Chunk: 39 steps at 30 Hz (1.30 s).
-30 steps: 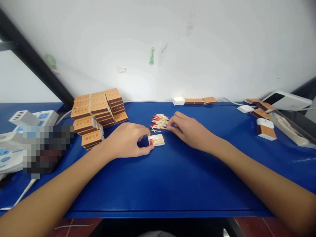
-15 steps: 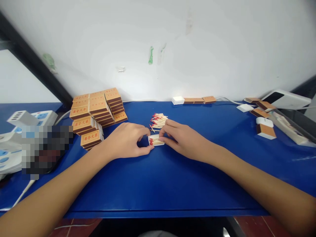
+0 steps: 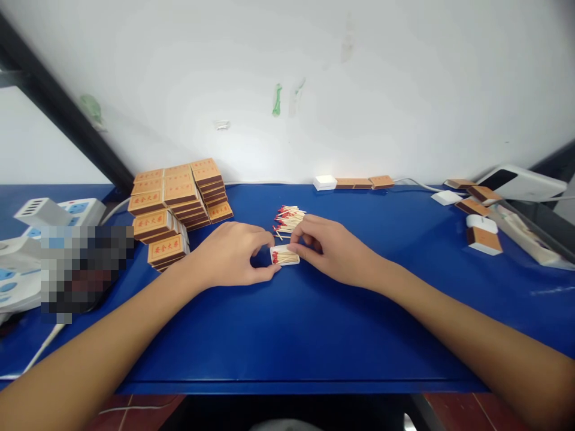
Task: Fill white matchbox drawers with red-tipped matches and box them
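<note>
A small white matchbox tray [image 3: 294,261] with red-headed matches [image 3: 283,256] in it lies on the blue table. My left hand [image 3: 238,254] grips the tray's left end between thumb and forefinger. The thumb and forefinger of my right hand [image 3: 326,246] are pinched together at the tray's upper right edge; what is between them, if anything, is too small to tell. Just behind the tray lies a loose pile of matches [image 3: 290,216], partly covered by my right hand.
Stacked matchboxes [image 3: 179,188] stand at the back left, beside a power strip [image 3: 85,212] and a pixelated dark object. More boxes [image 3: 353,183] line the wall. At the right are scattered boxes [image 3: 485,239] and a white device [image 3: 523,181].
My right hand has shifted slightly, its fingertips moving from the tray's right end toward its upper edge, so more of the matches show. My left hand keeps its hold.
</note>
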Each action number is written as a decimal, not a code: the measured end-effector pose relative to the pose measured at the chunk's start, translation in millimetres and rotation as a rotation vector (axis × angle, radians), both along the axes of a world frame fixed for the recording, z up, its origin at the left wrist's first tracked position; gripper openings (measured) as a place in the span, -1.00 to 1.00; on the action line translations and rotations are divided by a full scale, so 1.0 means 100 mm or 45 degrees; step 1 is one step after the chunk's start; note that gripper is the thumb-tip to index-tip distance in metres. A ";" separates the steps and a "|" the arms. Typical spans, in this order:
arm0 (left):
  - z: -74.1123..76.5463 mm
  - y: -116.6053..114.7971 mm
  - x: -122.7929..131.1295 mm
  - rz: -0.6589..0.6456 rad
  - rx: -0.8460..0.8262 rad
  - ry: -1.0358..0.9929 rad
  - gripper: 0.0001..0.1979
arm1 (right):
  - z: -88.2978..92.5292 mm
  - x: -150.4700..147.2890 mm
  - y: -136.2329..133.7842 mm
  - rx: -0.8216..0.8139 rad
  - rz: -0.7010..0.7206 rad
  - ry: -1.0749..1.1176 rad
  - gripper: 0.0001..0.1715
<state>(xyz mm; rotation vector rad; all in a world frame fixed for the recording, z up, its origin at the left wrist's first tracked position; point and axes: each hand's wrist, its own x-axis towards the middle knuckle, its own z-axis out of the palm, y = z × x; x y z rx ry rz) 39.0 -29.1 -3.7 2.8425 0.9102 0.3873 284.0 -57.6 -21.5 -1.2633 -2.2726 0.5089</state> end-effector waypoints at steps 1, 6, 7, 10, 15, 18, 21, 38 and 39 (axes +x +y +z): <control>0.00 0.00 0.00 -0.005 -0.009 0.001 -0.76 | -0.03 -0.02 0.03 0.024 -0.047 0.042 -0.88; 0.00 -0.02 0.01 -0.028 -0.032 -0.009 -0.77 | -0.15 -0.10 0.22 0.086 -0.173 0.109 -0.79; 0.00 -0.02 0.01 -0.028 -0.031 -0.013 -0.77 | -0.17 -0.11 0.25 0.074 -0.181 0.113 -0.79; -0.01 -0.01 0.01 -0.027 -0.036 -0.026 -0.77 | -0.18 -0.11 0.31 0.034 -0.188 0.127 -0.78; -0.02 0.00 0.01 -0.031 -0.035 -0.023 -0.76 | -0.15 -0.09 0.34 -0.004 -0.192 0.116 -0.82; -0.02 0.00 0.01 -0.019 -0.049 -0.019 -0.77 | -0.10 -0.09 0.32 -0.040 -0.170 0.057 -0.82; -0.01 0.00 0.01 -0.012 -0.057 -0.019 -0.77 | -0.05 -0.07 0.29 -0.085 -0.136 -0.025 -0.75; -0.01 0.02 -0.01 0.025 -0.032 -0.006 -0.74 | 0.10 0.01 -0.01 -0.076 0.054 -0.018 -0.84; -0.01 0.02 -0.01 0.024 -0.038 -0.005 -0.74 | 0.08 -0.02 0.01 -0.047 0.018 -0.011 -0.85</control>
